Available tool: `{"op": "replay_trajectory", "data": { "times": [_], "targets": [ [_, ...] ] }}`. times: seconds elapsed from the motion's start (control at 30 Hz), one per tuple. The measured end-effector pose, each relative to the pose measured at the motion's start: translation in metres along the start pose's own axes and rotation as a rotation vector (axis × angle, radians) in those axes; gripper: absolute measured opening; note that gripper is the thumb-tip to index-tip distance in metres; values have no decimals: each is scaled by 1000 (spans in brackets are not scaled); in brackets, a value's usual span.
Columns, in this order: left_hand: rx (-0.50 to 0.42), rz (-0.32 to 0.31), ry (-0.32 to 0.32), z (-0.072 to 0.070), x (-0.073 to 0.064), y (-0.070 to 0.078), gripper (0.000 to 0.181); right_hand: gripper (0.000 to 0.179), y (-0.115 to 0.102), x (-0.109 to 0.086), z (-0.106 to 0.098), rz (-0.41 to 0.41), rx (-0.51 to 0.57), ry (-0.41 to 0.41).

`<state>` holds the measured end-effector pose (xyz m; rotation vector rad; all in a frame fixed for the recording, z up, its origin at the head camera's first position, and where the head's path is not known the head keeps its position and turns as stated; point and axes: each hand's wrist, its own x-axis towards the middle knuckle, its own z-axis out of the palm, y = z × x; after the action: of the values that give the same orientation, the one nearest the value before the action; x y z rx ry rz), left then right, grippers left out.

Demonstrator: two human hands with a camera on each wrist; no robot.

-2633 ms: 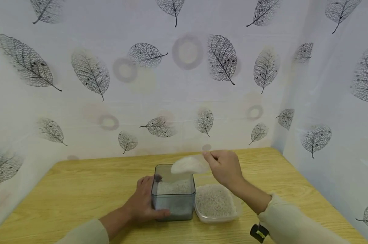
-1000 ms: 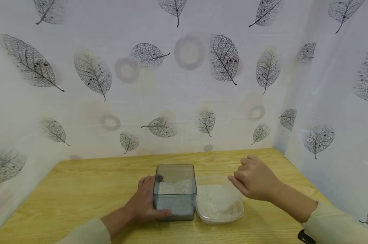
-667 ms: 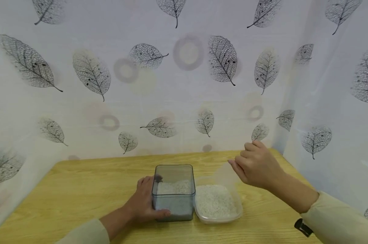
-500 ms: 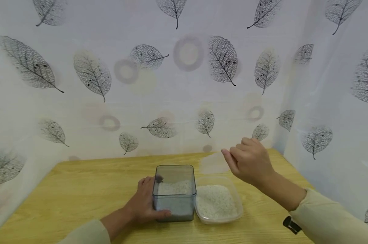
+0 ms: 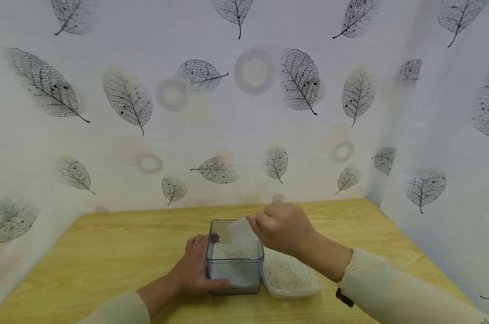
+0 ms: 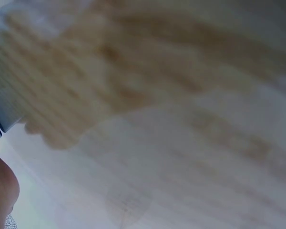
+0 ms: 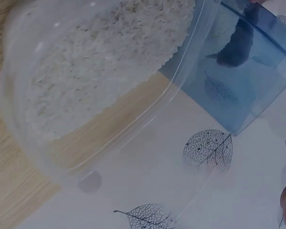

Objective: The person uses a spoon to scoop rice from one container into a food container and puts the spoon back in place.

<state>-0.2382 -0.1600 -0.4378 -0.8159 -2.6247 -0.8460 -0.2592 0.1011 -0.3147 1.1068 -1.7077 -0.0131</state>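
Note:
Rice fills part of a clear grey-blue square box (image 5: 234,276). My left hand (image 5: 193,272) holds this box from its left side, thumb across the front and fingers toward the back. My right hand (image 5: 282,228) grips a translucent white scoop (image 5: 240,231), whose handle is hidden in the fist. The scoop is tilted down inside the box opening, above the rice. Close against the box's right side stands a low clear plastic tub (image 5: 291,293) of rice (image 7: 109,62). Part of this tub is hidden under my right forearm in the head view.
Everything stands on a light wood-grain table (image 5: 127,252). A white curtain (image 5: 244,126) with printed leaves rises behind it and along both sides. A dark band piece (image 5: 344,298) hangs below the right sleeve.
The scoop dipped into the tub a second ago, rose out of it, and has moved left with my right hand into the box opening, tilting down. My left hand stays on the box.

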Motion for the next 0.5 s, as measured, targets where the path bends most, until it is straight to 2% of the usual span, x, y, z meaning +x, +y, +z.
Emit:
{"op": "replay_trajectory", "data": {
  "times": [0.1,0.17,0.27,0.37,0.43,0.5],
  "targets": [
    [-5,-2,-5,1,0,-1,103,50,-11,6,11,-41,-21,-72],
    [-14,-4,-9,1,-1,-1,103,50,-19,10,17,-48,-44,-156],
    [-23,-4,-10,0,-2,-1,104,48,-31,18,24,-79,-84,-309],
    [-19,4,-2,0,-3,-2,104,41,-40,26,29,-118,-77,-481],
    [-11,10,-1,0,-3,-2,103,43,-43,30,31,-108,-41,-607],
    [-3,9,-2,0,-3,-2,101,48,-44,32,33,-60,9,-715]
  ]
}}
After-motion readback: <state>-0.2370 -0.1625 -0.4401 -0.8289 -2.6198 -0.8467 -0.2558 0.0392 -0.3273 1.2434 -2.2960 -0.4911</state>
